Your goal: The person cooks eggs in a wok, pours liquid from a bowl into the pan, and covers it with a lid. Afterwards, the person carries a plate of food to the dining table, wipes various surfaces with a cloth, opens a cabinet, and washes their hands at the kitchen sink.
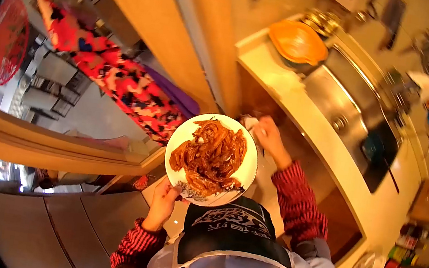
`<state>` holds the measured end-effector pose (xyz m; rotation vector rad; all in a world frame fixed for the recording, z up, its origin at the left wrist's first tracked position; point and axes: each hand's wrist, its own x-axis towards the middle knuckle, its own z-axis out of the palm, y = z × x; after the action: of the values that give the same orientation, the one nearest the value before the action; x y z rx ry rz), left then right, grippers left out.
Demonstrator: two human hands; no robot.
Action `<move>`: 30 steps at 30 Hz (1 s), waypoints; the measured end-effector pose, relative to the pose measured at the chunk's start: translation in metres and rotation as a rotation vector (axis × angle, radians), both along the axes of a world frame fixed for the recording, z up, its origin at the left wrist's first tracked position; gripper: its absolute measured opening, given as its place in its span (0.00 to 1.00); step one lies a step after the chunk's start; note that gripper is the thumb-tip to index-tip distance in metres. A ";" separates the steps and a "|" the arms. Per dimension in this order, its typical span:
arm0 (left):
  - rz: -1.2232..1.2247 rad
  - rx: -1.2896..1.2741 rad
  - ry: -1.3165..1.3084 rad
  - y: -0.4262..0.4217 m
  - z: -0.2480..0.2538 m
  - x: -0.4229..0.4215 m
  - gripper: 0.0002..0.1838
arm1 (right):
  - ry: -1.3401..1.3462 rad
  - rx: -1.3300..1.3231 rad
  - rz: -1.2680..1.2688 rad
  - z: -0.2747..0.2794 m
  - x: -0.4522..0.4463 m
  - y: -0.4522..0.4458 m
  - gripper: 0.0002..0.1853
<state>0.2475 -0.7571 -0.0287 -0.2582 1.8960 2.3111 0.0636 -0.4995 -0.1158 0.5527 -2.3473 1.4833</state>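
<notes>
My left hand (163, 202) grips the near-left rim of a round white plate (246, 173) with a dark pattern on its lower edge. Glossy brown pieces of cooked food (208, 157) are heaped on the plate; their exact kind is unclear. Beyond the plate's right edge, my right hand (269, 136) is closed, with its fingers drawn together. A small whitish thing (250, 122) shows at those fingers, too blurred to name. Below the plate is the dark apron (232, 226) that I wear, with light lettering.
To the right runs a counter (280, 86) with a steel sink (338, 96) and an orange basin (298, 41). A wooden door frame (153, 23) stands ahead on the left, beside a hanging red patterned cloth (119, 75). Grey cabinet-like panels (50, 226) are at lower left.
</notes>
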 end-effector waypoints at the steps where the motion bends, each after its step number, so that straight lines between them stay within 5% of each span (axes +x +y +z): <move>1: 0.032 -0.002 0.012 -0.015 0.002 -0.006 0.13 | -0.197 -0.107 -0.060 0.036 -0.029 -0.037 0.12; 5: 0.112 -0.070 0.030 -0.076 0.015 -0.034 0.14 | 0.022 0.096 -0.081 0.061 -0.170 -0.146 0.20; 7: 0.107 -0.054 0.058 -0.080 0.029 -0.045 0.14 | -0.171 0.198 -0.046 0.089 -0.198 -0.167 0.25; 9: 0.067 -0.068 0.055 -0.094 0.034 -0.062 0.14 | -0.066 0.293 0.071 0.082 -0.235 -0.184 0.23; 12: 0.048 -0.051 0.038 -0.106 0.042 -0.085 0.14 | 0.049 0.314 -0.004 0.095 -0.240 -0.190 0.14; 30: 0.099 0.098 -0.026 -0.054 0.111 -0.199 0.14 | -0.115 0.269 0.586 0.169 -0.207 -0.221 0.16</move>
<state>0.0483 -0.8109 0.0820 -0.3763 1.7904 2.4433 -0.1437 -0.7207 0.0529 1.3507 -2.6298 1.4431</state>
